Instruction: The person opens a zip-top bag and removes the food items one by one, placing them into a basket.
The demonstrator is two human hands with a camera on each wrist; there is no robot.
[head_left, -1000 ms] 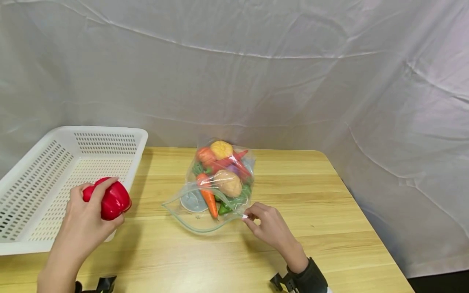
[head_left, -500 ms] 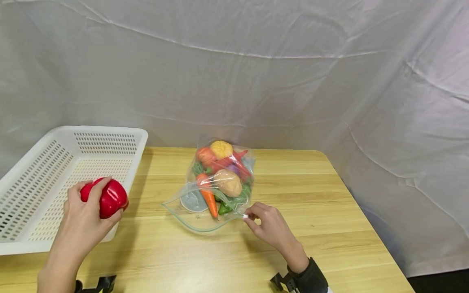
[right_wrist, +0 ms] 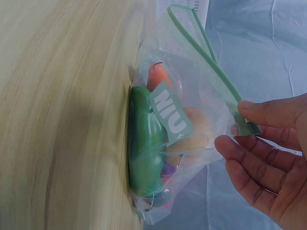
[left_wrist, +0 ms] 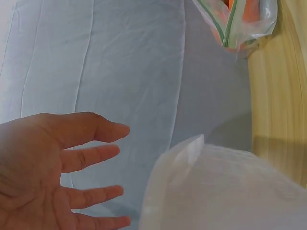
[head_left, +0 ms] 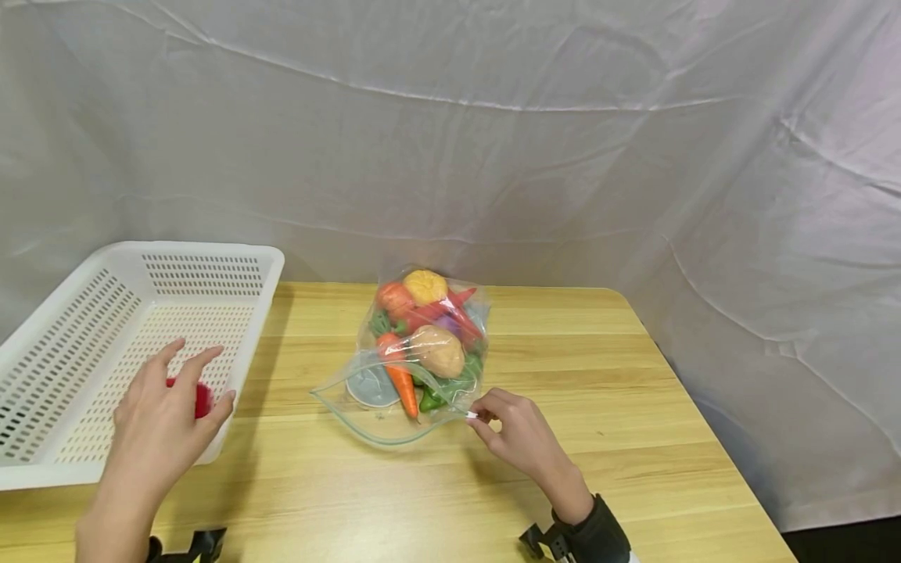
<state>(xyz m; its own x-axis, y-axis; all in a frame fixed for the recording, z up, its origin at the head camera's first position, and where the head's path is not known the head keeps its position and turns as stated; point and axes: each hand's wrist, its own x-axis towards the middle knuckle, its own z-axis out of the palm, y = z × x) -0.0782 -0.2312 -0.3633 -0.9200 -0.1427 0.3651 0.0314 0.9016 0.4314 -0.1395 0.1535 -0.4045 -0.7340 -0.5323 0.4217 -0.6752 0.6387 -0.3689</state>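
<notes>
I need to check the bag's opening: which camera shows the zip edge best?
The right wrist view: the bag fills it, with the green zip edge running to the right hand pinching it. The head view shows the whole bag, smaller. The left wrist view catches only a corner.

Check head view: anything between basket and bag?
Nothing: between basket and bag only bare table shows in the head view.

Staged recording set, not a lived-in room. White cloth backdrop (head_left: pixel 493 141) hangs behind wooden table (head_left: pixel 563 375). Perforated basket (head_left: pixel 260 289) sits at the table's left end.
</notes>
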